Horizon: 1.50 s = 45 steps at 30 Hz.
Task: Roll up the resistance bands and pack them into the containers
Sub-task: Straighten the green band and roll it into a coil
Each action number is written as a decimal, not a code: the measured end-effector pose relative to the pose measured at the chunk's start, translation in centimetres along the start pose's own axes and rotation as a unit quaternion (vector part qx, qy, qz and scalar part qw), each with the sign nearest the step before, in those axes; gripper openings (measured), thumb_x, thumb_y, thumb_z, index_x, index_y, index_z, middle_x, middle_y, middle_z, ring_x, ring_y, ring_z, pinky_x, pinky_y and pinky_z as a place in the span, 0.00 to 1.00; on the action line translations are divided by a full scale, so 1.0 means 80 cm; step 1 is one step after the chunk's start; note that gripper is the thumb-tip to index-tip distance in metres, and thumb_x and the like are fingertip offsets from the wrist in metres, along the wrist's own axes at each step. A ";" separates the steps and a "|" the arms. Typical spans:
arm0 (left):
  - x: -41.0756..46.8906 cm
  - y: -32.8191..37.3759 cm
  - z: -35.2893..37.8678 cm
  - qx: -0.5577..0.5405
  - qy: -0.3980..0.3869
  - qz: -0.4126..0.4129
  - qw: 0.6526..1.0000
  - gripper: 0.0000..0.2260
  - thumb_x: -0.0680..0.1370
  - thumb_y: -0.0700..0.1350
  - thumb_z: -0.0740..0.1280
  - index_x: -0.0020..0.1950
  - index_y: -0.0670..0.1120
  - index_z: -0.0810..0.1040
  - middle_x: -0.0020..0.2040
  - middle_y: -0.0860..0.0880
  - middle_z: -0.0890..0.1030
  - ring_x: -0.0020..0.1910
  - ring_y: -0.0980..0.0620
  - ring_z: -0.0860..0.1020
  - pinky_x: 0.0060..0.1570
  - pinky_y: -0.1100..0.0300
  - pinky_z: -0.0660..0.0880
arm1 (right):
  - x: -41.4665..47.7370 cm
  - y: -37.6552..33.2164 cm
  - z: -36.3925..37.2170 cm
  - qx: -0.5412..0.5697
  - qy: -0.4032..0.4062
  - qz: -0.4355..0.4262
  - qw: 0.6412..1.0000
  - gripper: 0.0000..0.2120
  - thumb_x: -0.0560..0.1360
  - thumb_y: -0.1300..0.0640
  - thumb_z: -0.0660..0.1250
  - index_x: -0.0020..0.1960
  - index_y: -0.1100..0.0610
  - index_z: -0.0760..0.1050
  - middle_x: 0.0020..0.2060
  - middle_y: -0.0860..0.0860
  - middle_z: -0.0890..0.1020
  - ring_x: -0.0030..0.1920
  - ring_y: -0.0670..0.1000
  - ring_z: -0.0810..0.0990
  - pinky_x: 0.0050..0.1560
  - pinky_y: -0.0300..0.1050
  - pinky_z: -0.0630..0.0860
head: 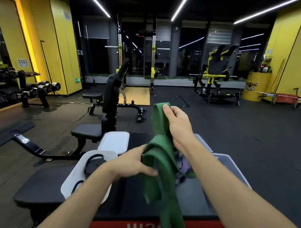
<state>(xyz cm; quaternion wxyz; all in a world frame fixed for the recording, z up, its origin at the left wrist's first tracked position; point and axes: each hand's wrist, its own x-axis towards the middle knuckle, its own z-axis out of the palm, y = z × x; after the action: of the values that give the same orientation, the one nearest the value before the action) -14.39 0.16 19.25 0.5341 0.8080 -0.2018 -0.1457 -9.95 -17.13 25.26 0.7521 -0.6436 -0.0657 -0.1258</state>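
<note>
White container (71, 179) at left, holding coiled black bands (94, 165); white lid (115, 141) just behind; clear container (231, 163) at right, holding a purple band (185, 164). Green band (160, 167) between them, gripped mid-length by left hand (134, 163), top loop pinched higher by right hand (178, 122), tails hanging past the near edge. Bare black platform (41, 186) left of white container.

red box (113, 226) front: "cm", upside down | yellow drum (257, 88): logo lettering illegible
</note>
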 end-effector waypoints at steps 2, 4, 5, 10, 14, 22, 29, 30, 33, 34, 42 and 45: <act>-0.001 0.017 -0.013 0.063 -0.026 0.004 0.998 0.38 0.71 0.37 0.81 0.74 0.57 0.69 0.70 0.56 0.76 0.68 0.59 0.75 0.67 0.58 0.74 | 0.001 -0.009 0.000 -0.053 0.012 -0.020 0.998 0.13 0.79 0.42 0.69 0.47 0.52 0.79 0.47 0.59 0.85 0.44 0.56 0.82 0.50 0.68 0.82; 0.000 0.037 -0.022 0.062 -0.038 0.013 0.997 0.38 0.68 0.44 0.82 0.74 0.59 0.68 0.72 0.59 0.74 0.72 0.60 0.72 0.71 0.57 0.71 | -0.001 -0.018 0.001 -0.057 0.023 -0.034 0.998 0.14 0.79 0.42 0.68 0.48 0.53 0.78 0.46 0.59 0.84 0.44 0.57 0.83 0.49 0.67 0.83; 0.001 0.048 -0.024 0.035 -0.028 0.027 0.999 0.35 0.67 0.47 0.81 0.71 0.58 0.71 0.71 0.58 0.75 0.72 0.60 0.73 0.72 0.56 0.70 | -0.002 -0.023 0.001 -0.054 0.030 -0.042 0.997 0.13 0.80 0.44 0.68 0.47 0.54 0.77 0.45 0.58 0.84 0.43 0.55 0.82 0.48 0.64 0.83; 0.013 0.091 -0.025 0.039 0.133 0.109 0.984 0.17 0.76 0.62 0.73 0.57 0.52 0.81 0.59 0.54 0.84 0.64 0.56 0.79 0.74 0.47 0.69 | 0.001 -0.044 0.006 -0.043 0.060 -0.064 0.995 0.13 0.82 0.47 0.68 0.44 0.55 0.74 0.39 0.51 0.79 0.40 0.50 0.77 0.44 0.51 0.76; 0.016 0.120 -0.017 0.019 0.142 0.146 0.979 0.22 0.78 0.64 0.69 0.54 0.45 0.78 0.49 0.44 0.84 0.52 0.49 0.82 0.67 0.38 0.74 | 0.000 -0.070 0.020 -0.004 0.064 -0.055 0.996 0.14 0.81 0.48 0.69 0.48 0.60 0.76 0.42 0.54 0.82 0.42 0.52 0.80 0.49 0.55 0.81; 0.026 0.161 -0.030 -0.005 0.230 0.203 0.952 0.04 0.86 0.46 0.64 0.57 0.53 0.79 0.54 0.50 0.86 0.55 0.49 0.84 0.59 0.48 0.81 | -0.001 -0.121 0.038 -0.018 0.028 -0.124 0.992 0.16 0.79 0.44 0.71 0.56 0.56 0.76 0.52 0.54 0.83 0.51 0.50 0.83 0.50 0.46 0.80; 0.025 0.155 -0.008 -0.063 0.223 0.203 0.951 0.18 0.87 0.44 0.61 0.73 0.58 0.59 0.59 0.55 0.80 0.57 0.51 0.81 0.60 0.49 0.79 | -0.006 -0.103 0.032 0.010 0.023 -0.072 0.997 0.15 0.80 0.46 0.70 0.57 0.58 0.78 0.53 0.55 0.85 0.54 0.53 0.84 0.56 0.51 0.82; 0.027 0.152 -0.002 -0.090 0.214 0.200 0.952 0.22 0.87 0.45 0.62 0.75 0.60 0.56 0.60 0.54 0.80 0.58 0.51 0.81 0.61 0.49 0.79 | -0.009 -0.101 0.035 0.027 0.027 -0.074 0.996 0.14 0.81 0.48 0.69 0.57 0.59 0.78 0.52 0.56 0.85 0.52 0.53 0.84 0.55 0.52 0.82; 0.030 0.149 0.007 -0.205 0.210 0.165 0.941 0.24 0.85 0.48 0.66 0.77 0.62 0.60 0.62 0.49 0.83 0.59 0.46 0.84 0.62 0.43 0.80 | -0.014 -0.100 0.046 0.041 0.032 -0.089 0.995 0.13 0.82 0.49 0.68 0.51 0.61 0.78 0.46 0.56 0.84 0.47 0.52 0.83 0.55 0.55 0.82; 0.028 0.150 0.006 -0.243 0.204 0.154 0.936 0.22 0.84 0.48 0.67 0.76 0.58 0.64 0.61 0.47 0.84 0.59 0.44 0.84 0.62 0.41 0.80 | -0.016 -0.101 0.050 0.036 0.033 -0.098 0.994 0.14 0.82 0.48 0.68 0.49 0.60 0.78 0.44 0.55 0.83 0.46 0.52 0.83 0.55 0.56 0.81; 0.006 0.144 -0.004 -0.254 0.097 0.096 0.958 0.17 0.84 0.54 0.66 0.67 0.44 0.78 0.53 0.42 0.85 0.48 0.46 0.84 0.50 0.49 0.82 | -0.023 -0.111 0.055 -0.041 0.053 -0.163 0.984 0.19 0.79 0.42 0.70 0.43 0.58 0.72 0.39 0.55 0.78 0.41 0.51 0.77 0.50 0.59 0.80; 0.006 0.139 -0.006 -0.166 0.103 0.115 0.974 0.16 0.86 0.55 0.61 0.59 0.44 0.80 0.47 0.45 0.86 0.46 0.48 0.85 0.44 0.56 0.81 | -0.028 -0.098 0.043 -0.034 0.046 -0.134 0.989 0.21 0.77 0.38 0.70 0.47 0.58 0.76 0.42 0.55 0.84 0.44 0.53 0.84 0.48 0.58 0.83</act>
<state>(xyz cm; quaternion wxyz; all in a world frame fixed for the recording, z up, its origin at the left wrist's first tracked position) -15.68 -3.57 29.66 0.6916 0.6904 -0.2100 -0.0309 -14.04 -14.63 32.69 0.7086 -0.6475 -0.1126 -0.2567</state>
